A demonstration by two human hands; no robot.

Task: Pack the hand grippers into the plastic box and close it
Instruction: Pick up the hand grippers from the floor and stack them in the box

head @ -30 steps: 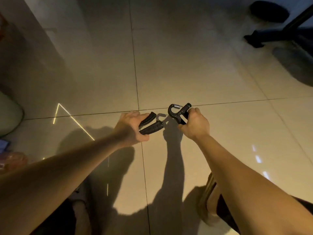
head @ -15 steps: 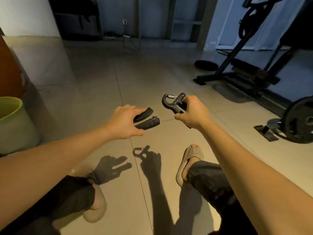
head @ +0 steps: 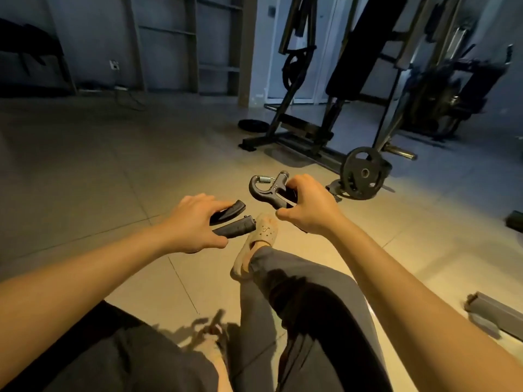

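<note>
Now your left hand (head: 195, 226) curls round the first gripper (head: 237, 227). Your fingers lie over the top and your thumb runs beneath. Its two black handles poke out past your fingertips toward the right, one above the other with a gap between them.

Your right hand (head: 310, 206) is closed round the handles of the second gripper (head: 267, 190), fingers wrapped tight. Only the hooked black head and the steel spring (head: 265, 179) stand clear, up and to the left of your knuckles. You hold both grippers in the air over the tiled floor (head: 99, 179), near each other but apart.

Just below the gap between them you see your beige sandal (head: 261, 236). It sits on the foot of your outstretched leg, which is in grey trousers (head: 305, 306).

Beyond your right hand a black weight plate (head: 363, 172) stands on edge on the floor. Behind it rises a dark gym machine (head: 359, 52) with a long padded board. Low on your right a grey bar (head: 501, 312) lies flat on the tiles, well apart from both hands.
</note>
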